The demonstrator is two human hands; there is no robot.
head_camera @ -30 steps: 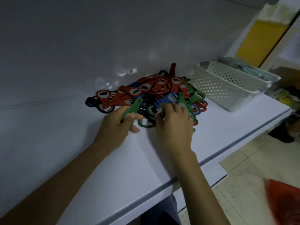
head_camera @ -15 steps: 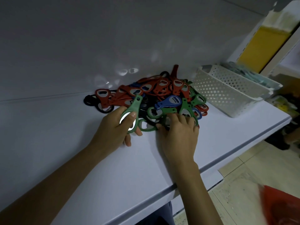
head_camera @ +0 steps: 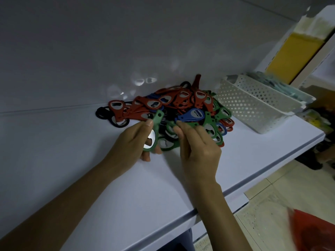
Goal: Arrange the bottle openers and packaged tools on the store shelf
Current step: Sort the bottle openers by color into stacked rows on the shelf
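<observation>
Two green bottle openers (head_camera: 154, 132) (steel-mouthed) in left hand (head_camera: 133, 142) grip; right hand (head_camera: 196, 147) pinching another green opener (head_camera: 172, 126)

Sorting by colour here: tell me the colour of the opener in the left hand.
Green, with a shiny metal head; the head view shows the bottle opener in the left hand.

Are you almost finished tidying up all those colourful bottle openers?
Not nearly. Nothing looks lined up yet: most red, blue, black and green openers lie in a tangled pile on the white shelf. In hand: the left hand holds a green opener, and the right hand pinches another green one at the pile's edge. Left to do: sort the whole pile. The white basket beside it holds packaged items.
</observation>
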